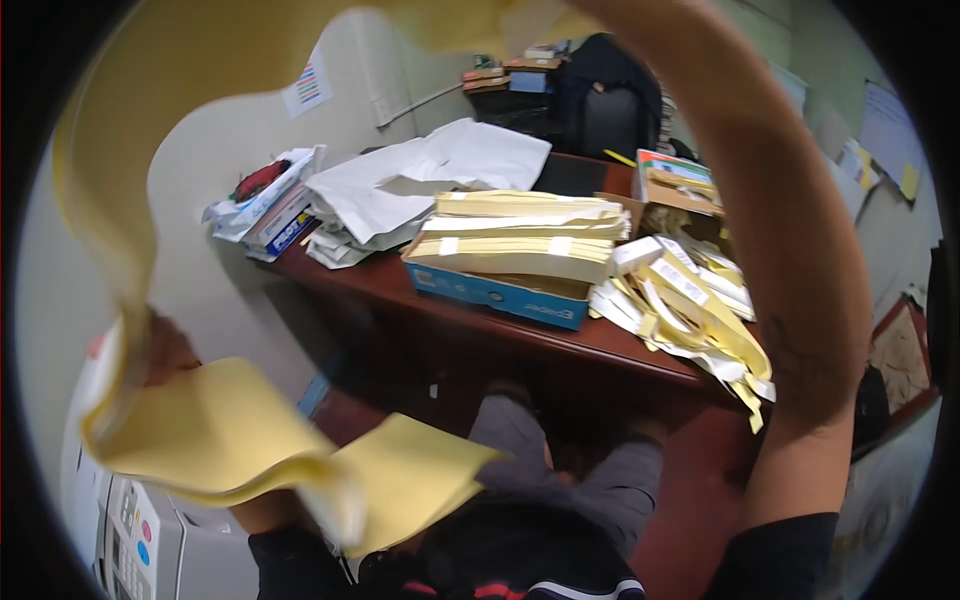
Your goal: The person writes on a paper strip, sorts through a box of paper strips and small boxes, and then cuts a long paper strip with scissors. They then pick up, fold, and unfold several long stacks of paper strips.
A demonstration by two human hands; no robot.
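A long, wavy length of yellow paper (215, 425) with white edges loops across the left side and over the top of the head view, smeared by motion. My left hand (168, 350) is closed on it at the left, its fingers partly hidden behind the paper. My right arm is raised, and only the wrist end of my right hand (600, 8) shows at the top edge, where the upper end of the paper meets it. Its fingers are cut off by the frame. The paper's lower end, several layers thick, hangs over my lap.
On the dark red desk (350, 290), a blue box (495, 297) holds stacked yellow and white paper. Paper strips (680, 300) spill over the right edge. White wrapping sheets (430, 175) lie behind, and an open carton (680, 190) stands right. A grey office machine (170, 530) is lower left.
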